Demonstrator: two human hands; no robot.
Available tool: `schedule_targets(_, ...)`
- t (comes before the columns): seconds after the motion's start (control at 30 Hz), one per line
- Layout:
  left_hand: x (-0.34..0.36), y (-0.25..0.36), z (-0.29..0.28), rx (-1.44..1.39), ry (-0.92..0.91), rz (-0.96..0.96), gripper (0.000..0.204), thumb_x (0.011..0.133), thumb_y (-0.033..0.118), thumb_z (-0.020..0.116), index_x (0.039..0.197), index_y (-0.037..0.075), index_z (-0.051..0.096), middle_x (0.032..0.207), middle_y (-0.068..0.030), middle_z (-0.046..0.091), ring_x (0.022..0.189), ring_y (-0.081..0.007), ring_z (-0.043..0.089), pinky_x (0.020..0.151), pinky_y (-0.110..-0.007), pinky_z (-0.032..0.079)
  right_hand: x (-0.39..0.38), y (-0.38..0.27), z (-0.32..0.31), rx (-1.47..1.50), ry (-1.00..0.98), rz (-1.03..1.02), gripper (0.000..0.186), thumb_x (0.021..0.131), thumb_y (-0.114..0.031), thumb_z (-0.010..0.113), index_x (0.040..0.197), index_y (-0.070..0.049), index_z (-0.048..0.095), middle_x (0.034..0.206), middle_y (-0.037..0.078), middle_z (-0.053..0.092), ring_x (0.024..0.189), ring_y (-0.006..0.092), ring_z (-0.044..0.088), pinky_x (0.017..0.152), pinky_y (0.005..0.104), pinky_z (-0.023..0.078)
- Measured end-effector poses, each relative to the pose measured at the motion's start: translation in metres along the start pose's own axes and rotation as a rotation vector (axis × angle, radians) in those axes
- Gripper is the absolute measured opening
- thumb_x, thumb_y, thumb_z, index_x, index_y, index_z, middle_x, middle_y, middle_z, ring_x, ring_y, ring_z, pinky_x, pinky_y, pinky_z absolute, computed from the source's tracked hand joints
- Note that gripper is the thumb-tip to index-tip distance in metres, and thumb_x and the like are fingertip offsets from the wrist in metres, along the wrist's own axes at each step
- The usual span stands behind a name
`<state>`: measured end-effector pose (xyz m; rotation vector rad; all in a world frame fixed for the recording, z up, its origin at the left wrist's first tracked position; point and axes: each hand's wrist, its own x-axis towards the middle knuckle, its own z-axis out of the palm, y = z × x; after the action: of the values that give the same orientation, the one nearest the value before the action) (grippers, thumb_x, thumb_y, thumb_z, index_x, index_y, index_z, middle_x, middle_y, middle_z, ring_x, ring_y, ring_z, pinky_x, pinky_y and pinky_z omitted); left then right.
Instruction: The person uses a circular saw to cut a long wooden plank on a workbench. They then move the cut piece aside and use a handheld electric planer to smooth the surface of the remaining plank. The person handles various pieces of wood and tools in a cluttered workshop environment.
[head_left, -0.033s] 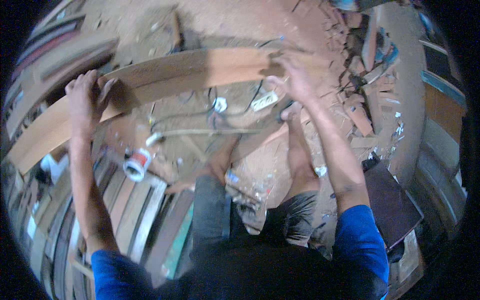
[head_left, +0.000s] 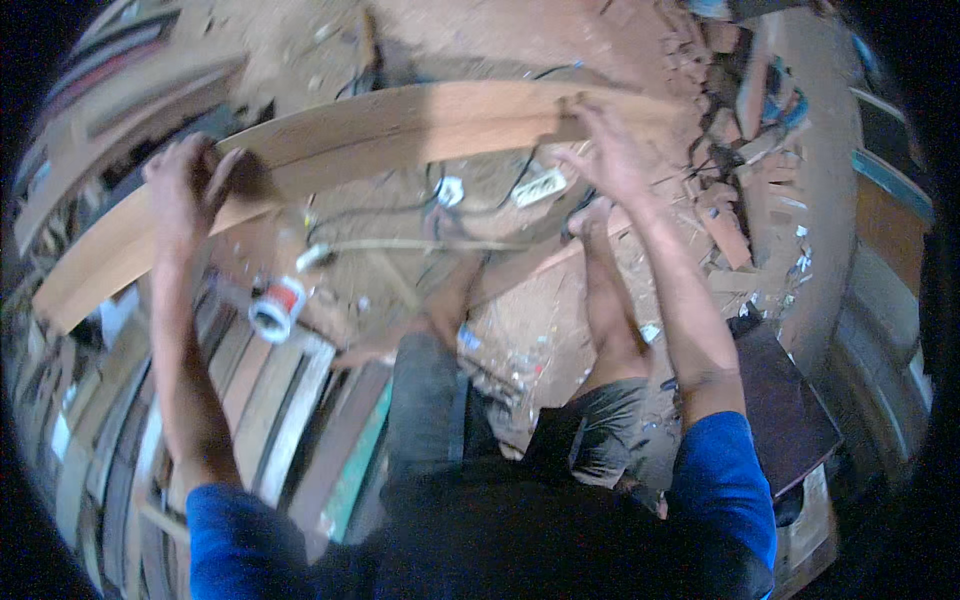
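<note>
across the middle and up to 12 o'clock spreads a dusty brown floor (head_left: 480, 40), strewn with small litter. at 8 o'clock a row of planks (head_left: 270, 400) lies side by side, mostly brown and grey, one edged in green. the long wooden board (head_left: 350, 150) comes next in size, sweeping from 9 o'clock through 12 to about 1 o'clock, bent by the lens, with a dark line along much of its length. around 2 o'clock is a heap of reddish-brown broken pieces (head_left: 728, 232), and at 4 o'clock sits a dark flat panel (head_left: 780, 405).

at 10 o'clock the left hand (head_left: 190, 185) lies across the board, fingers bent at its far edge and thumb held apart; i cannot tell whether they clamp the wood. at 1 o'clock the right hand (head_left: 605, 155) reaches over the board's other end, thumb and fingers spread with a gap between; whether the tips touch is unclear.

smaller still, at 9 o'clock, is a white tub with a red band (head_left: 277, 308), near the planks. at 1 o'clock, below the board, a pale power strip (head_left: 540, 188) rests near a dark cable (head_left: 520, 180).
</note>
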<state>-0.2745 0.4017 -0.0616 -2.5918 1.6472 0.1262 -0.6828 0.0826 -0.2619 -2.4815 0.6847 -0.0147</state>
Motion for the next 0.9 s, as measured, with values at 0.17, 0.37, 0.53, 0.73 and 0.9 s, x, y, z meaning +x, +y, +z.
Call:
schedule_targets(0.17,-0.141,0.029,0.083,-0.244,-0.009,-0.329,0.053,0.083,0.056,0.074,0.089,0.004,0.074,0.083,-0.0154,0.070,0.084,-0.0336,0.064,0.086,-0.046,0.045,-0.062,-0.039,-0.039,-0.165,-0.058,-0.087,0.096,0.073,-0.035,0.089,0.152,-0.012,0.041,0.157,0.025,0.035,0.143,0.0451,0.037,0.119,0.0530,0.033)
schedule_targets(0.37,-0.284,0.168,0.151,-0.589,-0.084,-0.606,0.049,0.084,0.058,0.073,0.087,0.010,0.078,0.084,-0.0152,0.072,0.090,-0.0318,0.066,0.091,-0.050,0.038,-0.153,-0.031,-0.087,-0.291,-0.360,-0.228,0.090,0.072,-0.029,0.090,0.146,-0.005,0.045,0.146,0.024,0.048,0.140,0.0402,0.042,0.119,0.0507,0.030)
schedule_targets(0.53,-0.366,0.281,0.179,-0.608,-0.044,-0.610,0.048,0.083,0.059,0.073,0.089,0.012,0.078,0.086,-0.0109,0.073,0.089,-0.0295,0.066,0.088,-0.045,0.038,-0.240,0.046,-0.073,-0.059,-0.624,-0.046,0.051,0.083,-0.032,0.081,0.118,0.001,0.066,0.099,0.022,0.067,0.098,0.0375,0.063,0.092,0.0478,0.045)
schedule_targets(0.73,-0.445,0.396,0.262,-0.621,0.015,-0.744,0.044,0.087,0.040,0.071,0.115,0.005,0.070,0.121,-0.0240,0.064,0.118,-0.0435,0.055,0.111,-0.053,0.037,-0.336,0.103,-0.009,-0.016,-0.476,-0.127,0.044,0.084,-0.036,0.079,0.107,0.000,0.067,0.093,0.018,0.066,0.089,0.0374,0.060,0.085,0.0471,0.045)
schedule_targets(0.9,-0.506,0.431,0.309,-0.574,-0.106,-0.751,0.057,0.086,0.037,0.073,0.131,0.004,0.061,0.133,-0.0265,0.058,0.125,-0.0449,0.054,0.108,-0.052,0.043,-0.361,0.127,0.084,-0.150,-0.448,-0.205,0.041,0.083,-0.039,0.079,0.103,-0.005,0.068,0.096,0.015,0.067,0.099,0.0339,0.062,0.092,0.0491,0.039)
